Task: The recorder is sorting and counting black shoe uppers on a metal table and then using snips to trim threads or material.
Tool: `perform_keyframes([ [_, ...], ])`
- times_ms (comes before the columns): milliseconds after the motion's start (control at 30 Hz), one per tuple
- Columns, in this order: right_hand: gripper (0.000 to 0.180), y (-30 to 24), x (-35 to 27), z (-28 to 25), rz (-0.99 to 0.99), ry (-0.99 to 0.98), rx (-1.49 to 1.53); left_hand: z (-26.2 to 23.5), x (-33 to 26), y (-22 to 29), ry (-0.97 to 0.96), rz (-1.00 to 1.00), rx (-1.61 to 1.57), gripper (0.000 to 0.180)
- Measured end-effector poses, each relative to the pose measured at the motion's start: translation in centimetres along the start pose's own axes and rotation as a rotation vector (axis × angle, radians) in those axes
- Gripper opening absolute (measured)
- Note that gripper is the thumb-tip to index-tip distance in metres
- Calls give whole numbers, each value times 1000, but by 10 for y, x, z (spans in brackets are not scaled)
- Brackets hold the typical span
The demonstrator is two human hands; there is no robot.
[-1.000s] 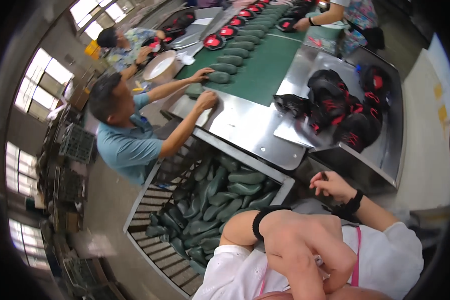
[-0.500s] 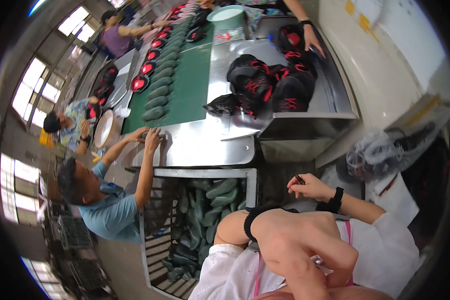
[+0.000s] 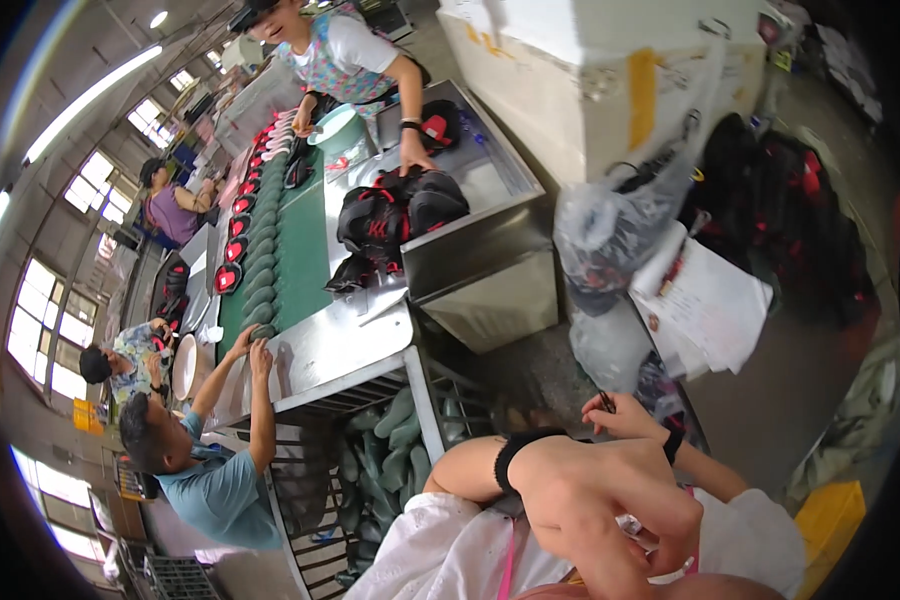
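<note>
My left hand [image 3: 595,490], with a black elastic band at its wrist, is bent in close before my chest. Its fingers are curled, and a small shiny piece [image 3: 628,523] shows among them, too little to name. My right hand [image 3: 625,415], a black strap on its wrist, is farther out to the right. Its fingers pinch a small, dark, slender tool [image 3: 606,402]; the exact kind is unclear. Beyond the right hand lie white sheets of paper [image 3: 715,310] beside a clear plastic bag [image 3: 610,240] with dark contents.
A barred metal cart [image 3: 425,400] holds green shoe lasts [image 3: 395,420]. Black-and-red shoes [image 3: 375,225] lie on a metal table [image 3: 320,350], beside a green belt [image 3: 303,240] carrying lasts. A co-worker [image 3: 220,490] handles a last; another [image 3: 355,60] reaches to the shoes. Dark shoes [image 3: 780,210] are piled right.
My view has swung right, bringing more of the papers, bag and shoe pile into sight. The far co-worker's hand is now on the shoes. Both my hands keep nearly the same pose.
</note>
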State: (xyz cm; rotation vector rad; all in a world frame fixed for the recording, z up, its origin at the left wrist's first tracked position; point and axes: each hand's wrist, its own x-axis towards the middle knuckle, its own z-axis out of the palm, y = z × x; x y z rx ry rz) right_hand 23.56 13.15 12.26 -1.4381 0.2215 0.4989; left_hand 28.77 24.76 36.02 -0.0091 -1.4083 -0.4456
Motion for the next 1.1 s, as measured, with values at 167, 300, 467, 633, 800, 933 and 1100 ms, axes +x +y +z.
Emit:
perform_keyframes([
  [167,19,29,-91,-22,-38,93,110,68,22,-37,22,-24,-51,19],
  [300,17,49,-145,-46,-77,466,188,59,17,-66,-120,-211,165,7],
  [467,8,41,-175,-53,-402,683,690,38,-69,-146,-213,-717,748,52],
  [633,14,33,-199,-56,-449,653,568,23,-133,-193,-228,-577,1008,28],
  [800,22,26,-193,-47,-409,665,624,-22,-161,-194,-114,-691,1072,24],
  [933,21,17,-176,-66,-330,755,396,-97,-62,-149,401,-223,1462,12],
  [1100,22,1,-146,-87,-306,854,370,-154,43,-70,643,788,1470,28],
])
